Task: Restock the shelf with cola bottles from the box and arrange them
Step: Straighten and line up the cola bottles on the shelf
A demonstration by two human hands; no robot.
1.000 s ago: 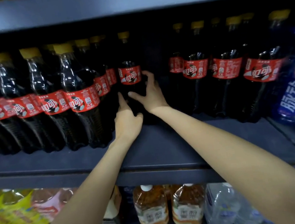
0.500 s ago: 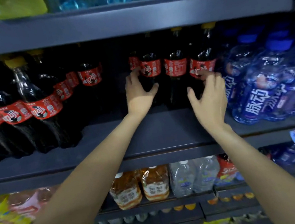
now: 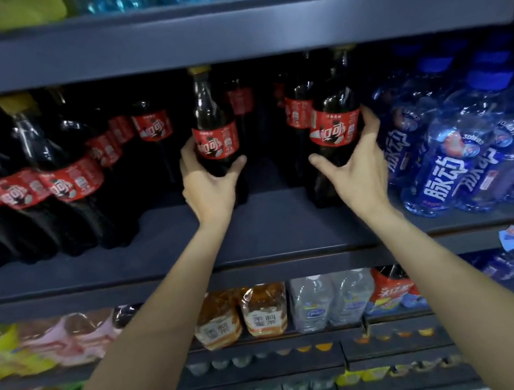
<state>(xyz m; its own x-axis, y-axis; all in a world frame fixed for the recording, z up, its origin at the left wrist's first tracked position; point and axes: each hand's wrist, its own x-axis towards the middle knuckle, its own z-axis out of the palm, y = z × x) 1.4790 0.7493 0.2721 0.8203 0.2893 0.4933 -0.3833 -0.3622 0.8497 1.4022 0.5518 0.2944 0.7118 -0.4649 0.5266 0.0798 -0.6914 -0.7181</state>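
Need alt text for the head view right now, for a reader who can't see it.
Each hand grips a cola bottle on the dark middle shelf: left hand on one cola bottle, right hand on another, beside blue water bottles.

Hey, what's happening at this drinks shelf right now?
A person is arranging dark plastic cola bottles with red labels on the dark blue metal shelf. The left hand grips one cola bottle and the right hand grips another cola bottle, both upright near the middle of the shelf. More cola bottles stand in rows to the left, and blue plastic drink bottles fill the right side. No box is in view.
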